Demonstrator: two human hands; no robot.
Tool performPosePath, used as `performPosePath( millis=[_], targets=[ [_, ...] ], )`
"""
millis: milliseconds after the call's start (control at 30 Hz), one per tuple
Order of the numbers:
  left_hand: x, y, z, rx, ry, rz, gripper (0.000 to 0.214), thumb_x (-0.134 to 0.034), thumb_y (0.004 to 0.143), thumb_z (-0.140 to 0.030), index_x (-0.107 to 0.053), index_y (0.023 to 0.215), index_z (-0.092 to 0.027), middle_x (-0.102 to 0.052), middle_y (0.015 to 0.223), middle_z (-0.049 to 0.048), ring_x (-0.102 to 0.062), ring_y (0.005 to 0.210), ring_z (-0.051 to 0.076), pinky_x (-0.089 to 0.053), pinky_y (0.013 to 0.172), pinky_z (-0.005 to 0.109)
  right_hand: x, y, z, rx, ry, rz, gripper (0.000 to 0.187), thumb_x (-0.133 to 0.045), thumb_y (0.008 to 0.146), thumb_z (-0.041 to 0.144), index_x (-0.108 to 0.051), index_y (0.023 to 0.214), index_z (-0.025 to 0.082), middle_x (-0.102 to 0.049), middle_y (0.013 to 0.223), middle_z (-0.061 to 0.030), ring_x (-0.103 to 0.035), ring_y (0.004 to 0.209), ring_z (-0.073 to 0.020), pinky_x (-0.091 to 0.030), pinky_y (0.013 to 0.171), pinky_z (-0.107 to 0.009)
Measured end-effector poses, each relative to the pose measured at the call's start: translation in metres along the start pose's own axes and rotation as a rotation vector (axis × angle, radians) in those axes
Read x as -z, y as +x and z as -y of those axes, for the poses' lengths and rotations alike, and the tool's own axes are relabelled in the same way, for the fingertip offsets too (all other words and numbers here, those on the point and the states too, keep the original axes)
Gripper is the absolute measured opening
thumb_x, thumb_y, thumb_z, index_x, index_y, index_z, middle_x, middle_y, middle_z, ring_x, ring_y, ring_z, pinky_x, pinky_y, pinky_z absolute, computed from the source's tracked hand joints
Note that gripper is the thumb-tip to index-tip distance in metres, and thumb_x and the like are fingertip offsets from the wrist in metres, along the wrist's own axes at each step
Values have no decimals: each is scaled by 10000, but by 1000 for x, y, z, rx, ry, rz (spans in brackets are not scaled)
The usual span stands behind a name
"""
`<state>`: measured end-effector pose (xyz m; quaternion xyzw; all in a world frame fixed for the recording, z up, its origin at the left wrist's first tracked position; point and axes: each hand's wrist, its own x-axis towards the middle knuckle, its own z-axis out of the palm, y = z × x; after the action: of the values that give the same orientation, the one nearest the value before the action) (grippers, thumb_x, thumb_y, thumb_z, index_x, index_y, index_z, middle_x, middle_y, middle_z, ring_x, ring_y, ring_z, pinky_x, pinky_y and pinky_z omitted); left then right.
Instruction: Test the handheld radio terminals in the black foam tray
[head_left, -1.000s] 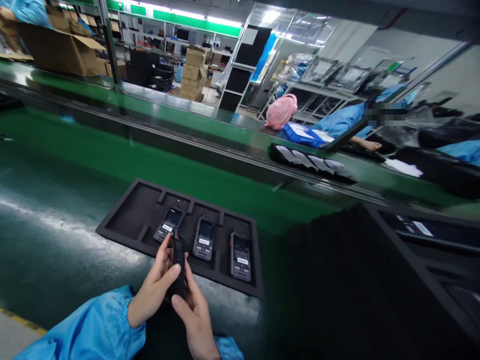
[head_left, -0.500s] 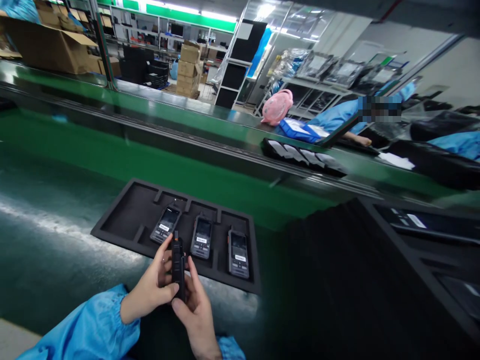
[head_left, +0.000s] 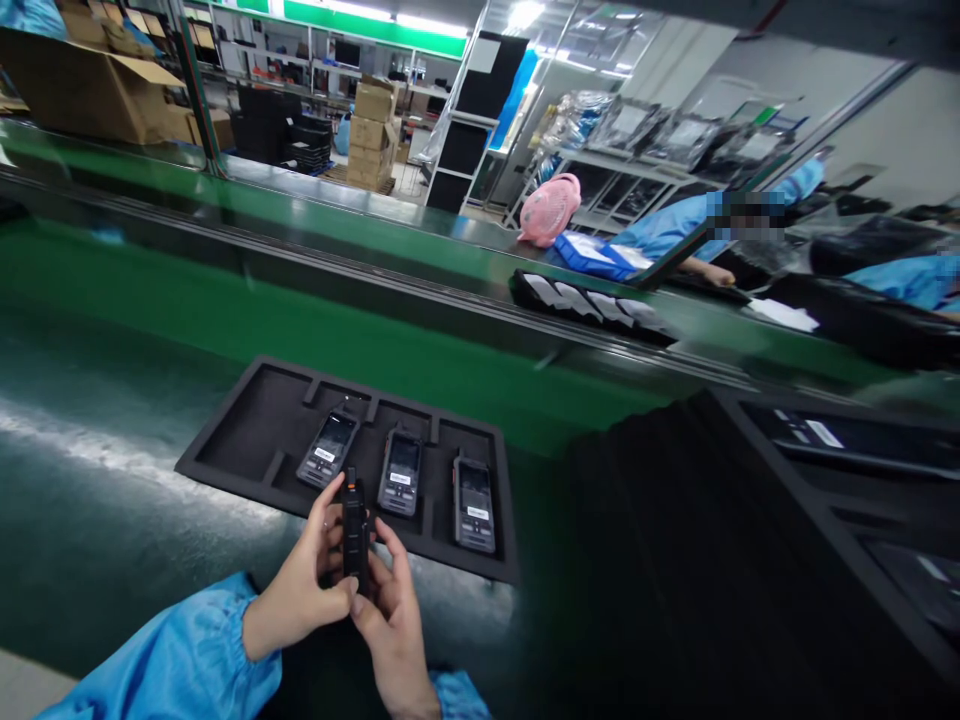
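Edge-on to me, a black handheld radio (head_left: 354, 530) with an orange mark near its top is held upright between my two hands. My left hand (head_left: 304, 585) is closed on its left side, the thumb low on the body. On the other side my right hand (head_left: 396, 610) grips its lower part with thumb and fingers. Just beyond lies a black foam tray (head_left: 232, 440) with three more radios in it: a left one (head_left: 328, 448), a middle one (head_left: 401, 470) and a right one (head_left: 474, 503). Each shows a screen, keys and a white label.
At the right rises a tall stack of black foam trays (head_left: 645, 540), devices in the top one. Behind the green bench run metal rails, with a black tray of white packets (head_left: 592, 305), a pink fan (head_left: 550, 210) and a blue bin (head_left: 592, 255). A co-worker's hand (head_left: 712, 272) is beyond.
The radio in my hands has turned slightly, and my hands stay closed on it. The whole view has shifted a little; the radios in the tray have not moved.
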<state>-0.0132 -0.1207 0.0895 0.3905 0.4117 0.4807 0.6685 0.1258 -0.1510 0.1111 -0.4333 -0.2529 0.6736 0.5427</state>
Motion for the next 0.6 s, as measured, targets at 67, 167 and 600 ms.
performPosePath(
  millis=[67,167,600],
  targets=[
    [1,1,-1,11,-11,13,1245,-937,734,-561,-229,1750,-438,-576,1481,159,-667,1294,397,-592,1048,546,1,0,5,-9,-13,26,867,-998,700,493,-586,1449,347,-865,1248,-80,-820,1190,-341,-608,1118,-509],
    [3,3,-9,4,-76,74,1208,-918,795,-590,-204,1760,-452,-576,1504,150,-664,1310,390,-571,1084,548,4,1,12,-26,-47,99,860,-970,768,496,-526,1490,348,-848,1318,-107,-803,1253,-331,-600,1126,-502],
    [2,4,-18,-33,-122,137,1169,-891,854,-616,-175,1767,-474,-612,1513,142,-667,1345,379,-582,1079,508,-1,0,12,-34,14,53,855,-1003,704,478,-632,1462,348,-875,1244,-81,-815,1193,-340,-586,1120,-505]
  ],
)
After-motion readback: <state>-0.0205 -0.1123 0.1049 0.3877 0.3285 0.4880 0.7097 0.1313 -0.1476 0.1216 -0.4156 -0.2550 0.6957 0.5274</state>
